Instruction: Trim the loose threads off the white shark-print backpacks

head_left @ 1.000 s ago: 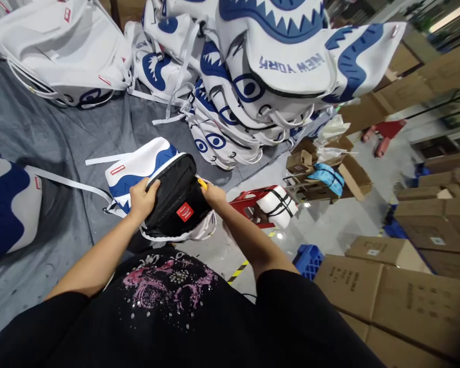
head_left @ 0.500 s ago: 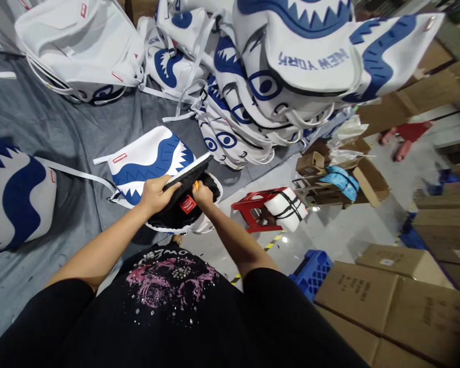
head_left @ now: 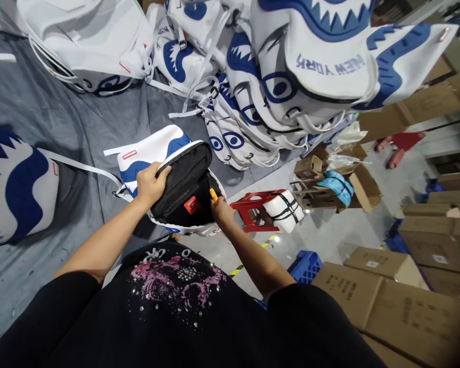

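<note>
A white and blue backpack [head_left: 145,148] with a shark-mouth pattern lies unzipped in front of me, its black lining [head_left: 203,199] and a red label [head_left: 192,205] showing inside. My left hand [head_left: 152,183] pinches the edge of its raised flap [head_left: 187,174], thumb on the black inner side. At the right rim of the opening, my right hand [head_left: 222,211] is closed around a small orange tool [head_left: 213,194]. Only one end of that tool sticks out of the fingers, so its exact kind is hidden.
More shark backpacks [head_left: 314,66] are piled at the back right; others stand at the back left and left on the grey cloth [head_left: 76,128]. Right of the table are a red stool [head_left: 249,209], a blue crate [head_left: 305,267] and stacked cardboard boxes [head_left: 402,301].
My left hand has tipped the flap back, so the opening is wider. My right hand with the orange tool has moved right and down, from beside the flap to the rim.
</note>
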The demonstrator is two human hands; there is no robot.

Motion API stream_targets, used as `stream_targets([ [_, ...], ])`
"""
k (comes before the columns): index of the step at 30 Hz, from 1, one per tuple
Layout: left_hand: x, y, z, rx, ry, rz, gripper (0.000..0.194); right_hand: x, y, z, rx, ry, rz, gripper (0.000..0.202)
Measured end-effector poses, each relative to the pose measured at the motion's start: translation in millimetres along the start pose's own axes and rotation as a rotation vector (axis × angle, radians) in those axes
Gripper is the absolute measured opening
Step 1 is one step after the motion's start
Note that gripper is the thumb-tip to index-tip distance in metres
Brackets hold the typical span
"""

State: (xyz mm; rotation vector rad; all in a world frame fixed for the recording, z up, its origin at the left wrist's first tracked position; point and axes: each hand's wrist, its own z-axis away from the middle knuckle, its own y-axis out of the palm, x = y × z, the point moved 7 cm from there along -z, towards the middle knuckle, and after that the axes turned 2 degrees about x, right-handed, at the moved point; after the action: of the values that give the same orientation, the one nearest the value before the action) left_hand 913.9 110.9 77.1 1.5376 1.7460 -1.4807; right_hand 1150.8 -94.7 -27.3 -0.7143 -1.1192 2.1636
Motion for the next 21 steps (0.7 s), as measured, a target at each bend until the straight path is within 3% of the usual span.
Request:
stream_targets([
  [3,0,7.8,-2,0.039,0.004,0.002,0.035,-3,6,9,0.023,-0.020,0.024,0.043],
  [5,-5,16.9,-3,0.077,0.022,0.013,0.036,4,12,15,0.047,-0.110,0.039,0.041],
  [9,-21,35.3,3,0.167,0.125,0.076,0.035,42,23,15,0.087,-0.399,0.016,0.040],
  [11,-26,35.8,8,0.157,0.179,0.093,0.035,60,28,8,0.093,-0.480,-0.023,0.044],
  [13,-23,26.9,12,0.069,0.190,0.076,0.034,66,34,-1,0.061,-0.449,-0.073,0.045],
  [17,-8,3.9,12,-0.122,0.120,0.011,0.033,52,49,-8,-0.076,-0.190,-0.189,0.043],
  [21,1,5.8,5,-0.112,0.096,-0.022,0.032,45,58,-8,-0.149,-0.150,-0.316,0.037],
])
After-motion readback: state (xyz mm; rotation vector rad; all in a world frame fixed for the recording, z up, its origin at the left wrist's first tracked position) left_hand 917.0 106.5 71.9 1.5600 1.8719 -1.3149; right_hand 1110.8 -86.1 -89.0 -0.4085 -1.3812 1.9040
